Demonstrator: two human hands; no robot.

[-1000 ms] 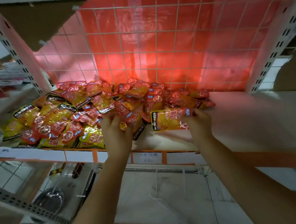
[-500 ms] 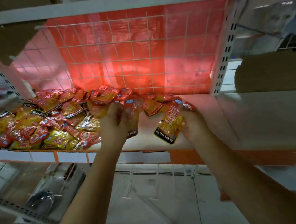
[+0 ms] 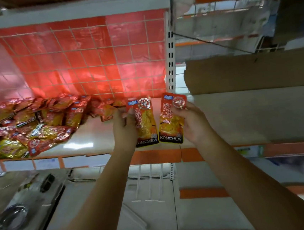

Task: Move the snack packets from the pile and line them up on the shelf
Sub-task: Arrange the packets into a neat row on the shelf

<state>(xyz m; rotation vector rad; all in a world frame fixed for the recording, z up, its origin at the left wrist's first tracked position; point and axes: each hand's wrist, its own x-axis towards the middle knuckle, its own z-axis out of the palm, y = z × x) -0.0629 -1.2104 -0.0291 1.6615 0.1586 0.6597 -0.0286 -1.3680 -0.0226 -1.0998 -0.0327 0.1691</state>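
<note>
While upright in each hand, packets [image 3: 144, 123] red-orange, "KONCHEW"-labelled.

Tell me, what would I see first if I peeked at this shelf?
Two shiny red-and-yellow snack packets, side by side at the shelf's front: the left hand holds the left packet, the right hand holds the right packet. To their left lies a big messy pile, before a bright red backing.
</note>
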